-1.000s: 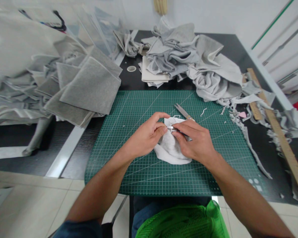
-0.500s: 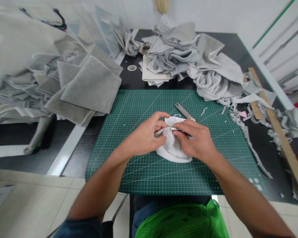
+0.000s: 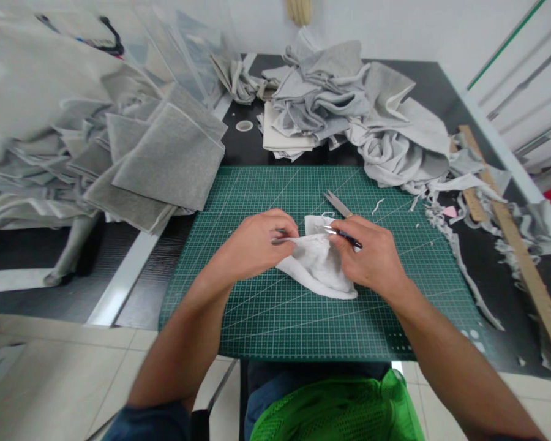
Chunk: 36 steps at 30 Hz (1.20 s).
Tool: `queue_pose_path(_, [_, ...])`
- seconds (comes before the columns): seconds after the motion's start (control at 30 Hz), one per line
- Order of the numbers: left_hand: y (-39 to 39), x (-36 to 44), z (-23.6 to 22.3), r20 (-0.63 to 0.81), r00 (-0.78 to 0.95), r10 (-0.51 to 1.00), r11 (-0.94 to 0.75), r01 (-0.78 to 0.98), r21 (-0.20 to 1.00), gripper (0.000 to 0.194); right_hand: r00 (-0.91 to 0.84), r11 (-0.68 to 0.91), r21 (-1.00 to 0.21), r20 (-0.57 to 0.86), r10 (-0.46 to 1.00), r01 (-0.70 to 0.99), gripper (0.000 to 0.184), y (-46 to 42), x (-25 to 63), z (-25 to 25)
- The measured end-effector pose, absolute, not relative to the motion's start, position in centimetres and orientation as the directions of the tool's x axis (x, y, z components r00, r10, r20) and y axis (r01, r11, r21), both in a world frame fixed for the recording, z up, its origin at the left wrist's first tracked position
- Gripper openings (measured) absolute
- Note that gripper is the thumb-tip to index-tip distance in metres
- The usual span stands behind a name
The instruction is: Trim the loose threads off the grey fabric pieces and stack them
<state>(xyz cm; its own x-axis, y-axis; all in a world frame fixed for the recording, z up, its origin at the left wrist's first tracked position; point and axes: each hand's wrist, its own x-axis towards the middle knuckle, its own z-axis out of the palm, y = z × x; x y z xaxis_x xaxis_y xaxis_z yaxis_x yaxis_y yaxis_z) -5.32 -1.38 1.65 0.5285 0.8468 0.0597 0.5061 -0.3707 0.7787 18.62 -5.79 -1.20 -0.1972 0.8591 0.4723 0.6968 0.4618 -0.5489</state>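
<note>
A white piece of cloth lies partly raised on the green cutting mat. My left hand pinches its upper left edge between thumb and fingers, pulling that edge taut. In my right hand is a small black-handled tool with a forked metal tip, pointing left just above the cloth's edge. The fingers of my right hand also rest against the cloth's right side. Just beyond that hand lies a pair of scissors, its handles mostly hidden.
Grey cloth pieces are stacked at the left. A heap of grey fabric covers the back of the table, with a tape roll beside it. Scraps and a long wooden ruler lie at the right.
My left hand has moved left, stretching the cloth's edge that way. My right hand has drawn slightly right, and the tool's forked tip now shows clear of my left fingers.
</note>
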Motion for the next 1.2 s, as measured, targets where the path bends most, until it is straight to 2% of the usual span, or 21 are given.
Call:
queue_pose_path(0.07, [-1.3,-5.4,1.9,0.054,0.524,0.85,-0.368,0.517,0.773,0.01,-0.186,0.447,-0.553,0.463,0.867,0.704,0.017,-5.7,18.8,-1.1])
queue_pose_path(0.2, [-1.6,-4.9,2.4,0.015,0.492,0.871,-0.261,0.435,0.862,0.016,-0.152,0.423,-0.598,0.45,0.88,0.681,0.017,-5.7,18.9,-1.0])
queue_pose_path(0.47, [-2.5,-3.2,2.2,-0.052,0.39,0.919,-0.054,0.257,0.965,0.027,-0.043,0.295,-0.789,0.324,0.945,0.539,0.016,-5.6,18.8,-1.4])
queue_pose_path(0.57, [-2.4,-3.1,1.8,-0.061,0.384,0.922,-0.005,0.17,0.985,0.029,-0.015,0.232,-0.85,0.255,0.967,0.473,0.018,-5.6,18.8,-1.4])
queue_pose_path(0.63, [-2.4,-3.2,1.7,-0.059,0.402,0.914,0.007,0.129,0.992,0.027,-0.005,0.241,-0.879,0.262,0.965,0.41,0.022,-5.8,18.7,-1.1])
queue_pose_path(0.77, [-2.5,-3.2,1.5,-0.071,0.47,0.88,0.033,0.087,0.996,0.029,-0.014,0.266,-0.903,0.278,0.961,0.337,0.034,-6.2,17.9,-0.3])
queue_pose_path(0.87, [-2.6,-3.2,1.5,-0.098,0.529,0.843,0.07,0.072,0.995,0.03,-0.045,0.246,-0.909,0.245,0.968,0.337,0.02,-6.4,17.4,-0.1])
queue_pose_path(0.97, [-2.7,-3.2,1.5,-0.119,0.573,0.811,0.12,0.036,0.992,0.031,-0.022,0.28,-0.911,0.286,0.958,0.303,0.009,-6.4,17.4,-0.1])
queue_pose_path(1.1, [-2.4,-3.4,1.4,-0.115,0.561,0.82,0.124,0.023,0.992,0.033,0.004,0.27,-0.926,0.281,0.96,0.264,0.013,-6.1,17.9,-0.2])
queue_pose_path(1.2, [-2.1,-3.5,1.2,-0.122,0.506,0.854,0.127,0.025,0.992,0.03,0.056,0.224,-0.926,0.253,0.966,0.305,0.018,-5.9,18.4,-0.1])
